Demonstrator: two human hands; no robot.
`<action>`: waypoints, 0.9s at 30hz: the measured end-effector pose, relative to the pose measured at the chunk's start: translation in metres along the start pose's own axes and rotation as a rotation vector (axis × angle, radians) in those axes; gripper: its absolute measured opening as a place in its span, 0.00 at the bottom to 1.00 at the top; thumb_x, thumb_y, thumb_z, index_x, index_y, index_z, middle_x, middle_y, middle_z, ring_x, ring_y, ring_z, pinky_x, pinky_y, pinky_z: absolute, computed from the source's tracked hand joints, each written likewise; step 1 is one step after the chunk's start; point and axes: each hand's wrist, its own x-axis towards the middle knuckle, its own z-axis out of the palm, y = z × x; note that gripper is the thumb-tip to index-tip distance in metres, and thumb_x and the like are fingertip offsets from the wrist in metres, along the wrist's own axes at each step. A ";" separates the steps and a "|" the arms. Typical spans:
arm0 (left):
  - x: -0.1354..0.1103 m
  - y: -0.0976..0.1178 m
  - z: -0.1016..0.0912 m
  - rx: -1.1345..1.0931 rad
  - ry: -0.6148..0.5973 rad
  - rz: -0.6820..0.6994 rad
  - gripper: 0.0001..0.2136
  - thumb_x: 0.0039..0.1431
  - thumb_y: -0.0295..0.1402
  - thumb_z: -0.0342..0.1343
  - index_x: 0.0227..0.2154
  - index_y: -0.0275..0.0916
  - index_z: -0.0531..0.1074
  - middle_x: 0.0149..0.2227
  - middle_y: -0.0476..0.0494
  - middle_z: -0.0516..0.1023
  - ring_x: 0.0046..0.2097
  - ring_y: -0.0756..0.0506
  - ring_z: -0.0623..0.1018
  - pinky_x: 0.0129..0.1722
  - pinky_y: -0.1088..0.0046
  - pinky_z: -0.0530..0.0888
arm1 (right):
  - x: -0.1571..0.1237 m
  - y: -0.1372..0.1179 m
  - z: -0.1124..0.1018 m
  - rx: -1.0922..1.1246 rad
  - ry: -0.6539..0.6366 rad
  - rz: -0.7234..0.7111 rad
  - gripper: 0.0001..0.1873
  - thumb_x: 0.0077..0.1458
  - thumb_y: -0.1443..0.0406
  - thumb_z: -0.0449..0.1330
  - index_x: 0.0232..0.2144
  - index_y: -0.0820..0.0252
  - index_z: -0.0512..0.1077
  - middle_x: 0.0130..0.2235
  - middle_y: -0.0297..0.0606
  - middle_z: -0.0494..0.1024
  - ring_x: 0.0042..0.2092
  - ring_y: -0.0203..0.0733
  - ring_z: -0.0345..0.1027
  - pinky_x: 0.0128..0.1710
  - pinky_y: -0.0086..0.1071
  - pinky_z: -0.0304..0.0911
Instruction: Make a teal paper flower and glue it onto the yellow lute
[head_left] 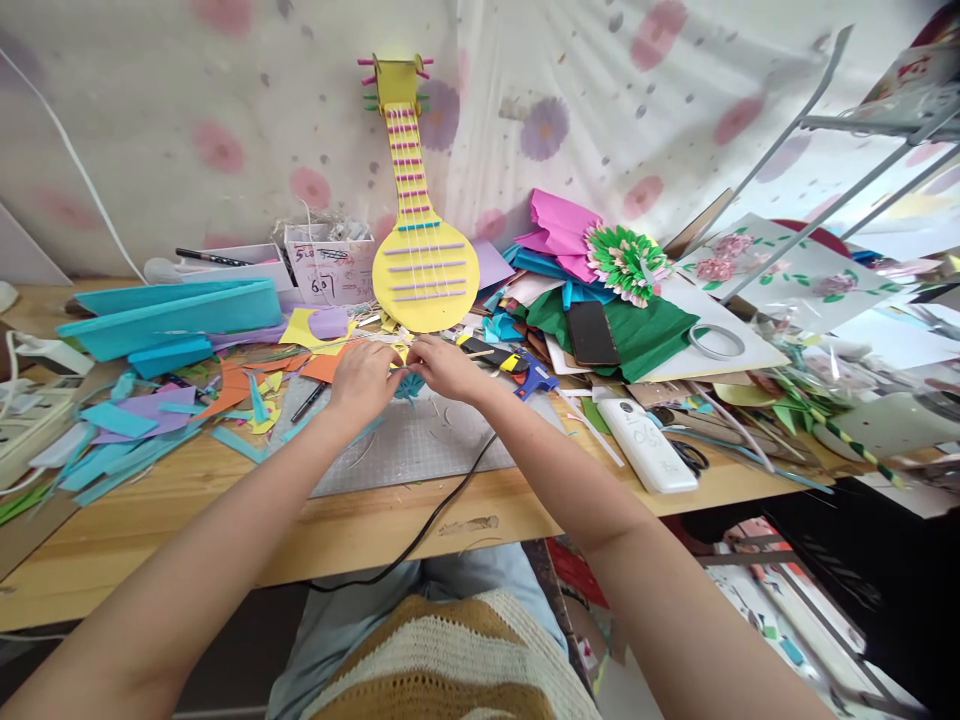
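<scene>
My left hand (pixel 366 380) and my right hand (pixel 444 368) meet over the far part of a grey cutting mat (pixel 420 450). Fingers of both are pinched close together on a small blue paper piece (pixel 407 386), which looks fringed at its lower edge. My fingertips hide much of it. Just beyond them, a yellow paper lute (pixel 425 262) with strings leans upright against the wall. Beside my right hand lie a blue glue gun (pixel 536 376) and a yellow-and-black cutter (pixel 491 353). A black pen (pixel 308 402) rests left of my left hand.
Blue and purple paper scraps (pixel 124 420) cover the table's left side, near a folded blue paper strip (pixel 180 315). To the right are a phone (pixel 592 334), green crepe paper (pixel 660 330), a white power bank (pixel 646 446) and scissors (pixel 690 457). A black cable (pixel 442 505) crosses the front edge.
</scene>
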 end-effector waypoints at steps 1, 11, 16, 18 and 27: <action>0.000 -0.001 0.000 -0.029 0.005 -0.032 0.04 0.52 0.32 0.53 0.29 0.39 0.72 0.35 0.41 0.76 0.41 0.40 0.74 0.41 0.64 0.69 | 0.000 0.000 0.001 -0.001 0.006 -0.003 0.07 0.56 0.71 0.52 0.33 0.64 0.70 0.37 0.40 0.70 0.41 0.38 0.63 0.40 0.28 0.54; -0.001 -0.002 -0.002 -0.120 0.000 -0.110 0.03 0.48 0.32 0.54 0.25 0.40 0.72 0.33 0.43 0.77 0.41 0.41 0.75 0.41 0.65 0.70 | 0.003 0.001 0.002 0.008 -0.037 -0.031 0.06 0.55 0.71 0.53 0.32 0.64 0.71 0.37 0.41 0.71 0.40 0.38 0.63 0.39 0.28 0.54; -0.004 -0.002 -0.009 -0.135 -0.061 -0.062 0.07 0.43 0.30 0.54 0.29 0.40 0.73 0.37 0.44 0.77 0.45 0.40 0.74 0.46 0.64 0.68 | 0.003 0.000 -0.001 0.029 -0.026 -0.033 0.06 0.54 0.72 0.54 0.32 0.65 0.71 0.35 0.40 0.71 0.39 0.37 0.62 0.38 0.28 0.54; -0.005 -0.003 -0.010 -0.140 -0.089 -0.047 0.10 0.43 0.29 0.54 0.32 0.40 0.73 0.38 0.45 0.77 0.46 0.40 0.73 0.47 0.63 0.68 | 0.002 0.001 -0.001 0.038 -0.022 -0.024 0.06 0.54 0.72 0.54 0.31 0.66 0.71 0.35 0.40 0.71 0.39 0.37 0.62 0.38 0.28 0.54; -0.003 -0.005 -0.007 -0.176 -0.097 -0.121 0.08 0.48 0.30 0.52 0.31 0.39 0.73 0.37 0.42 0.77 0.44 0.40 0.74 0.44 0.64 0.68 | 0.004 0.000 0.000 0.051 -0.018 0.005 0.05 0.54 0.71 0.55 0.31 0.64 0.72 0.35 0.39 0.71 0.38 0.37 0.63 0.38 0.28 0.54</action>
